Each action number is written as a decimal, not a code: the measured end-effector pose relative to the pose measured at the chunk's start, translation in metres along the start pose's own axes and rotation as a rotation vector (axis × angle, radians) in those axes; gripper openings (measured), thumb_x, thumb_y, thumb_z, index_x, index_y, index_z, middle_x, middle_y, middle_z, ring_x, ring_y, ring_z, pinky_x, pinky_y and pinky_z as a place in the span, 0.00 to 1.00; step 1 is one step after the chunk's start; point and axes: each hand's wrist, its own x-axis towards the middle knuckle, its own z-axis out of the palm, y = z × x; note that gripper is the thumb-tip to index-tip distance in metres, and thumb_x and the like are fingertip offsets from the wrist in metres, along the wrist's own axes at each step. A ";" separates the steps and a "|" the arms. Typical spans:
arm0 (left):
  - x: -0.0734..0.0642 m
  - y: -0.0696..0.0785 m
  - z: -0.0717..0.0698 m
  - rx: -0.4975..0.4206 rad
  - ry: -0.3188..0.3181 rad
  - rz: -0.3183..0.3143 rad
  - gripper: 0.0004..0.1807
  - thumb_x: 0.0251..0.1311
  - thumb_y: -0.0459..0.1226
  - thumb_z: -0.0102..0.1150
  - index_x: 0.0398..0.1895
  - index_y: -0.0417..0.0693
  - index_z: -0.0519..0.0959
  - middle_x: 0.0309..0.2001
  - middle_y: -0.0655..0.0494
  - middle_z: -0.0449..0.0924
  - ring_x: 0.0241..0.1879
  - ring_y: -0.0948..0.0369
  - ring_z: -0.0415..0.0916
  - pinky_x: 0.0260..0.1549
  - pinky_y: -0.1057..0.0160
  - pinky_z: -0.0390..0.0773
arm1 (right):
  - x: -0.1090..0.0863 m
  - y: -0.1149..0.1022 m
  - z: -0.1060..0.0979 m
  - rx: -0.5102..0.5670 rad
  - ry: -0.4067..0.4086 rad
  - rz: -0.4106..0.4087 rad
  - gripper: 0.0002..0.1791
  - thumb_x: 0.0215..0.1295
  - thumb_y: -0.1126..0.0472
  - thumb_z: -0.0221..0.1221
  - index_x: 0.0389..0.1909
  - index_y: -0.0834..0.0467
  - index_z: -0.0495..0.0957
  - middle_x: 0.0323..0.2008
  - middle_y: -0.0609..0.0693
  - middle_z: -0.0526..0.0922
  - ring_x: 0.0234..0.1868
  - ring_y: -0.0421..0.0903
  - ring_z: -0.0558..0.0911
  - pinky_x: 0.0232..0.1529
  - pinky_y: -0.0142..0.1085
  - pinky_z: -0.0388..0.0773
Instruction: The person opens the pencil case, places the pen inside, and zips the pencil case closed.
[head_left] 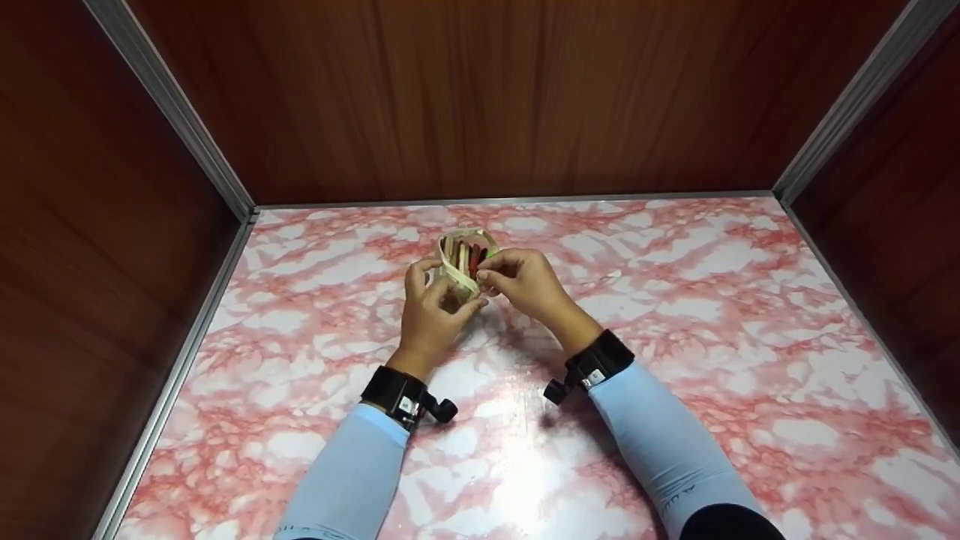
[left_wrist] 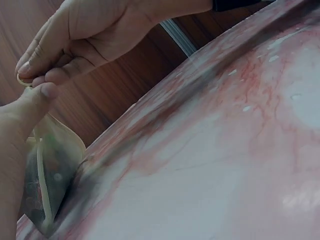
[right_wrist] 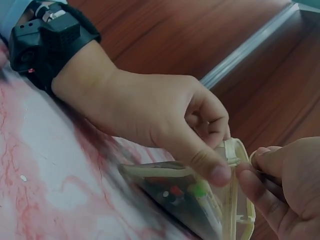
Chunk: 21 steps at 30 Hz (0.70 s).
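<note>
A small see-through zip pouch [head_left: 466, 285] with cream trim is held up at the middle of the table, its mouth gaping. Several slim pens or crayons [head_left: 463, 253] stand inside, with red and dark ones among them. On the left side my left hand [head_left: 435, 315] grips the pouch, thumb near its rim in the right wrist view. My right hand [head_left: 529, 285] pinches at the right end of the opening, where the cream edging [right_wrist: 232, 150] runs. In the left wrist view, the pouch's lower part [left_wrist: 60, 145] hangs below the fingers, close over the table.
A red-and-white marbled tabletop [head_left: 675, 315] lies under both hands. Brown wood-look panels [head_left: 510, 97] stand at the back and both sides, joined by metal strips [head_left: 172, 105]. Each wrist wears a black camera band [head_left: 604, 356].
</note>
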 end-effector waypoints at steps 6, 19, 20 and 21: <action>0.002 0.003 0.002 0.162 0.090 0.182 0.28 0.58 0.53 0.87 0.30 0.41 0.80 0.67 0.33 0.74 0.70 0.37 0.73 0.72 0.36 0.79 | -0.002 -0.008 0.002 -0.131 -0.021 -0.094 0.06 0.75 0.67 0.73 0.45 0.67 0.93 0.41 0.61 0.93 0.37 0.42 0.88 0.38 0.28 0.87; 0.005 0.006 0.003 0.262 0.156 0.414 0.12 0.67 0.38 0.75 0.30 0.40 0.85 0.60 0.39 0.82 0.62 0.40 0.81 0.64 0.40 0.83 | -0.004 -0.015 0.006 -0.175 0.036 -0.105 0.02 0.76 0.67 0.72 0.41 0.63 0.92 0.37 0.58 0.92 0.34 0.44 0.84 0.35 0.27 0.81; 0.004 0.006 0.003 0.254 0.158 0.419 0.12 0.67 0.38 0.74 0.30 0.40 0.84 0.59 0.39 0.82 0.62 0.40 0.80 0.63 0.40 0.83 | -0.004 -0.015 0.007 -0.178 0.039 -0.107 0.02 0.76 0.67 0.72 0.41 0.63 0.92 0.37 0.59 0.92 0.35 0.45 0.84 0.35 0.28 0.80; 0.004 0.006 0.003 0.246 0.160 0.425 0.12 0.67 0.37 0.74 0.29 0.40 0.83 0.58 0.40 0.82 0.61 0.41 0.80 0.61 0.40 0.83 | -0.004 -0.014 0.007 -0.184 0.042 -0.111 0.02 0.76 0.67 0.72 0.40 0.63 0.91 0.37 0.59 0.92 0.35 0.45 0.84 0.35 0.28 0.80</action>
